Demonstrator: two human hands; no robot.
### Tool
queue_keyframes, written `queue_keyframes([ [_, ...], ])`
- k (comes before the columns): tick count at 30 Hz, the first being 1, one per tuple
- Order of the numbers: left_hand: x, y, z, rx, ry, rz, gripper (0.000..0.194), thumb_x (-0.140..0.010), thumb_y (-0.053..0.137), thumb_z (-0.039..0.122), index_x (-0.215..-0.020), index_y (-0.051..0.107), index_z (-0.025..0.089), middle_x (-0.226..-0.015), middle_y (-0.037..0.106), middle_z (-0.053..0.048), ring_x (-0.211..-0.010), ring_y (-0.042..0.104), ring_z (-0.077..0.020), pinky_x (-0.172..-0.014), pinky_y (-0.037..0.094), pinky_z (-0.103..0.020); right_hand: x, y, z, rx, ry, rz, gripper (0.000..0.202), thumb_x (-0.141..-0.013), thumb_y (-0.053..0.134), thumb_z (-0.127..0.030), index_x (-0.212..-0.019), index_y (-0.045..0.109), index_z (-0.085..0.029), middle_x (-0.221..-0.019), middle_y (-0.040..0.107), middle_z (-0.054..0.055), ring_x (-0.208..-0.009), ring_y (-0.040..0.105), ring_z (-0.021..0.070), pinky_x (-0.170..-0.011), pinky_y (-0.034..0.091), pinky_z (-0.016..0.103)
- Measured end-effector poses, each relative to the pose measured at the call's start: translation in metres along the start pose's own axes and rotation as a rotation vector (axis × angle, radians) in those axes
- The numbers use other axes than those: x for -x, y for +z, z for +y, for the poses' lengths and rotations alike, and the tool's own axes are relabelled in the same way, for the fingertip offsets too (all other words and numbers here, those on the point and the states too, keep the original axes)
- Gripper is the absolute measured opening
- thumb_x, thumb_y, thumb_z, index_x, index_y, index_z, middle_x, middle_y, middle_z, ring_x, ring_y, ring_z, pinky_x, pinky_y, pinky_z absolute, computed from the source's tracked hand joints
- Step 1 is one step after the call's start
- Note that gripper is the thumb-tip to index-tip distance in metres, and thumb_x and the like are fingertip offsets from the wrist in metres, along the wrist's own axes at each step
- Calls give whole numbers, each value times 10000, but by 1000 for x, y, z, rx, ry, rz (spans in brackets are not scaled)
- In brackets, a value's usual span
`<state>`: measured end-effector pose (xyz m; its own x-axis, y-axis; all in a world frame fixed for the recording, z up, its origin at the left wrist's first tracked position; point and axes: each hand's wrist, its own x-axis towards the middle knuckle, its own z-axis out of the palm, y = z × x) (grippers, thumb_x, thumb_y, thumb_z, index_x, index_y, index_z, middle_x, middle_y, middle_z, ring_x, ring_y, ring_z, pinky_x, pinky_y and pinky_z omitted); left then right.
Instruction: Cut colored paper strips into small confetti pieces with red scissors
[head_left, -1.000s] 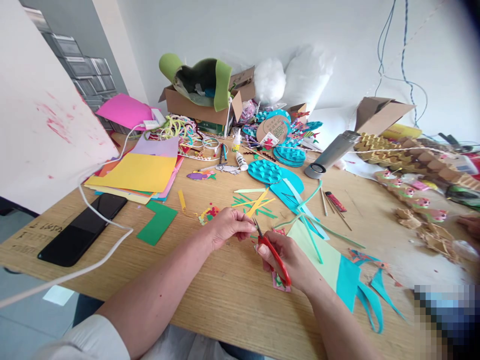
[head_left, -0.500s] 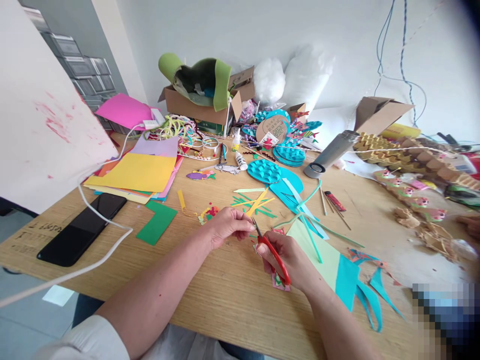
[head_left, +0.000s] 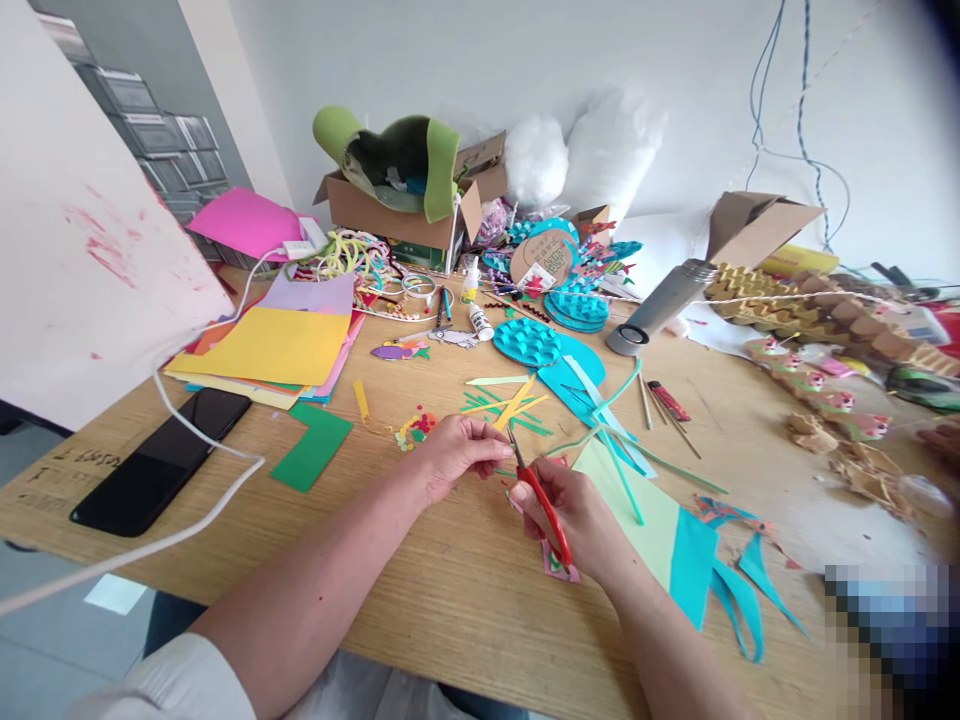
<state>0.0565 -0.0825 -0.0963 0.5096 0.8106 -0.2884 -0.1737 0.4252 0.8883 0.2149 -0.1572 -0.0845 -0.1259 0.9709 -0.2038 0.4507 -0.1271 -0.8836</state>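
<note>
Over the middle of the wooden table, my right hand (head_left: 559,500) grips a pair of red-handled scissors (head_left: 551,515), its blades pointing up and away from me. The blade tips are right beside the fingers of my left hand (head_left: 469,455), which are pinched together; whatever is between them is too small to make out. Just beyond the hands lie yellow paper strips (head_left: 516,402) crossed over thin green strips (head_left: 529,422). Left of them is a little heap of small coloured paper bits (head_left: 416,428). A pink scrap (head_left: 560,570) lies partly under my right hand.
A black phone (head_left: 161,460), green paper (head_left: 311,448) and a stack of coloured sheets (head_left: 274,345) are at left. Pale green paper (head_left: 626,500) and blue scraps (head_left: 694,560) lie right. Behind stand a glue bottle (head_left: 481,322) and a grey flask (head_left: 660,305). A white cable (head_left: 217,505) crosses the left side.
The scissors have shifted slightly, their blades closer together beside my left fingertips. Both hands stay nearly in place, and the view has moved a little.
</note>
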Motion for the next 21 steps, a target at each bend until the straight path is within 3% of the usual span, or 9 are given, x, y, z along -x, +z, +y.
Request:
queue_keyframes([
  [8, -1, -1, 0, -33, 8, -38, 211, -530, 752, 281, -614, 638, 124, -490, 557, 20, -456, 465, -78, -490, 337, -235, 1, -2, 5, 31, -46, -37, 353, -819, 614, -500, -704, 462, -203, -531, 534, -31, -463, 508, 119, -432, 347, 222],
  [21, 0, -5, 4, -42, -52, -47, 211, -528, 752, 267, -642, 633, 135, -511, 562, 25, -471, 479, -78, -505, 333, -232, 0, -2, -4, -13, 11, -43, 406, -766, 631, -548, -650, 430, -215, -487, 496, -45, -412, 463, 104, -401, 316, 217],
])
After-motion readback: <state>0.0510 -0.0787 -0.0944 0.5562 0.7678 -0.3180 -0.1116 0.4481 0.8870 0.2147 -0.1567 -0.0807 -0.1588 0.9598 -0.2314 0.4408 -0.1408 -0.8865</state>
